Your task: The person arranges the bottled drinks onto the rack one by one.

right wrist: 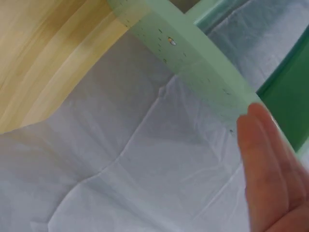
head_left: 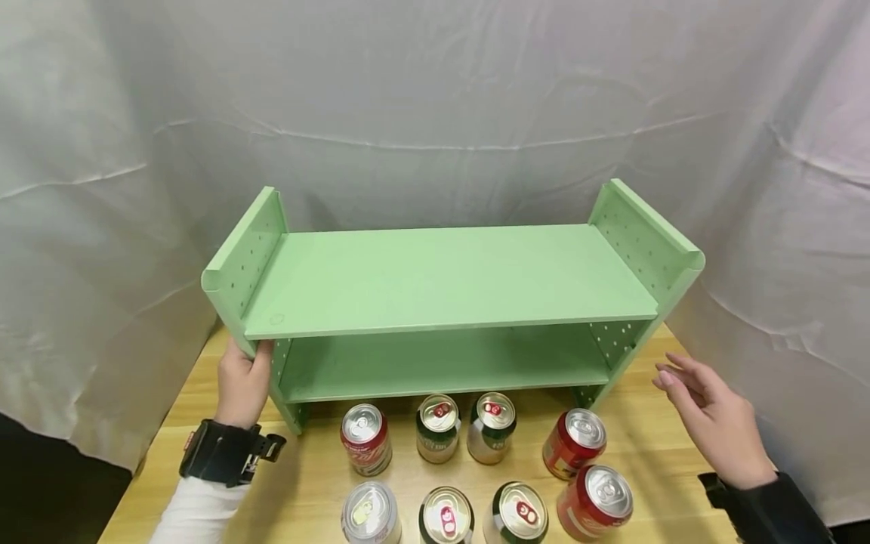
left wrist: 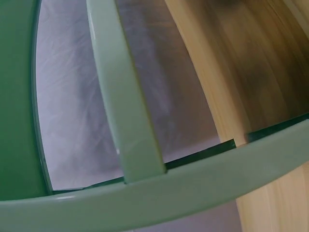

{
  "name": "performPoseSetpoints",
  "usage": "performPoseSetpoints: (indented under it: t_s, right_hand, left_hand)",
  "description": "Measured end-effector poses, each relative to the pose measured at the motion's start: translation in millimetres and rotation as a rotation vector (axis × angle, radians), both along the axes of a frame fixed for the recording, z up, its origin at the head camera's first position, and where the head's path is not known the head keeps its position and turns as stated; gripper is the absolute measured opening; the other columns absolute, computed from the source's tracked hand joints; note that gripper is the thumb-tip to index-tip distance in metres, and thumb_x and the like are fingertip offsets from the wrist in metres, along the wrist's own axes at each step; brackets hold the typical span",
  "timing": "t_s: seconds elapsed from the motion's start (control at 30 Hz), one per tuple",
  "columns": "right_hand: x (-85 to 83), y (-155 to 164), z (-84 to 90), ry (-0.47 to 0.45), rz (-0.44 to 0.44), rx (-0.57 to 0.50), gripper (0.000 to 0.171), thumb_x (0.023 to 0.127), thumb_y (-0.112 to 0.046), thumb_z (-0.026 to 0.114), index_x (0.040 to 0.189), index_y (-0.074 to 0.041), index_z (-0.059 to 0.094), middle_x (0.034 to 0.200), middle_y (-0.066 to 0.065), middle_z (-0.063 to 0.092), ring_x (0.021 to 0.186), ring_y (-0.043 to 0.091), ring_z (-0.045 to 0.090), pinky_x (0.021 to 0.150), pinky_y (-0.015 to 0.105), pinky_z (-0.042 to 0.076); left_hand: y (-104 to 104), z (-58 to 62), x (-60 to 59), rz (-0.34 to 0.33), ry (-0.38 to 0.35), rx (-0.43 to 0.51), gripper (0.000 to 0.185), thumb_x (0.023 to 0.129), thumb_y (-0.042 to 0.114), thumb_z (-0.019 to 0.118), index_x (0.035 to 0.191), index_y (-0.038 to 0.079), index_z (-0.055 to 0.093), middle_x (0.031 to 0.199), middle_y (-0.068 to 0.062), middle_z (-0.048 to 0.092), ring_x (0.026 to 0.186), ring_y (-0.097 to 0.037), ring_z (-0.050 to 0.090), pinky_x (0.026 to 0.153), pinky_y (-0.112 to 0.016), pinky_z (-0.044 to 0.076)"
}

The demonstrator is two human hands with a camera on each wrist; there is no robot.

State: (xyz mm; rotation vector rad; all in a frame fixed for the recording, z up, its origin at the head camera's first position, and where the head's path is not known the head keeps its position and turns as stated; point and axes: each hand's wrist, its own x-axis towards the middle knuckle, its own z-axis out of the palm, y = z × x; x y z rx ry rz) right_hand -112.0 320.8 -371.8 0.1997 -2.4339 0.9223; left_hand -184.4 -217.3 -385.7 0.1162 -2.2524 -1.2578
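Green shelf (head_left: 442, 283) upright at back of wooden table (head_left: 680, 446), against white drape (head_left: 435, 98). Eight cans (head_left: 438, 428) lined in front. Left hand (head_left: 242, 381) grips shelf's left side panel. Right hand (head_left: 714, 415) loose, fingers straight, near right panel, not touching.

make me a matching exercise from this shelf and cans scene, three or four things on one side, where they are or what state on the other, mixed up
Things:
1. left hand
2. right hand
3. green shelf
4. cans

Places or states:
A. standing upright in two rows on the wooden table
B. open in the air, just off the shelf's right end
C. gripping the shelf's left side panel
D. standing at the back of the table, both boards bare

Pairs: 1-C, 2-B, 3-D, 4-A
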Motion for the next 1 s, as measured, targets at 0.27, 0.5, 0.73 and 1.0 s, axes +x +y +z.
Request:
performPoseSetpoints:
  t_s: [0.27, 0.5, 0.73, 1.0]
  right_hand:
    - [33.1, -9, -23.1, 0.223, 0.136, 0.178, 0.044, 0.075, 0.007, 0.07, 0.118, -0.001, 0.062, 0.118, -0.024, 0.057, 0.1, -0.018, 0.053, 0.077, 0.004, 0.041]
    - [49.7, -17, -39.3, 0.132, 0.155, 0.184, 0.065, 0.063, 0.003, 0.081, 0.123, -0.008, 0.06, 0.115, -0.017, 0.063, 0.106, -0.016, 0.052, 0.085, 0.002, 0.036]
    - [49.6, -23, -49.4, 0.112, 0.253, 0.143, 0.08, 0.057, 0.002, 0.084, 0.13, 0.001, 0.05, 0.126, -0.017, 0.056, 0.111, -0.012, 0.051, 0.089, 0.003, 0.035]
    - [53.1, -24, -67.3, 0.126, 0.366, 0.077, 0.093, 0.051, -0.003, 0.088, 0.131, 0.011, 0.041, 0.131, -0.011, 0.053, 0.113, -0.008, 0.052, 0.092, 0.006, 0.036]
  left_hand:
    - [-1, -0.7, 0.4, 0.028, -0.01, 0.004, 0.036, 0.1, 0.026, 0.045, 0.119, -0.002, 0.057, 0.073, -0.011, 0.05, 0.064, -0.007, 0.043, 0.06, -0.017, 0.034]
    - [-2, -0.1, 1.0, 0.038, 0.005, -0.014, 0.034, 0.1, 0.026, 0.044, 0.111, -0.003, 0.058, 0.064, -0.004, 0.035, 0.057, -0.009, 0.036, 0.056, -0.021, 0.03]
    - [-3, 5.6, -0.4, 0.028, -0.009, -0.026, 0.037, 0.1, 0.027, 0.042, 0.119, -0.002, 0.056, 0.077, -0.011, 0.047, 0.07, -0.009, 0.04, 0.063, -0.02, 0.032]
    - [-1, 3.2, 0.7, 0.031, -0.067, -0.005, 0.04, 0.1, 0.031, 0.041, 0.121, 0.001, 0.057, 0.076, -0.009, 0.046, 0.071, -0.013, 0.042, 0.063, -0.021, 0.033]
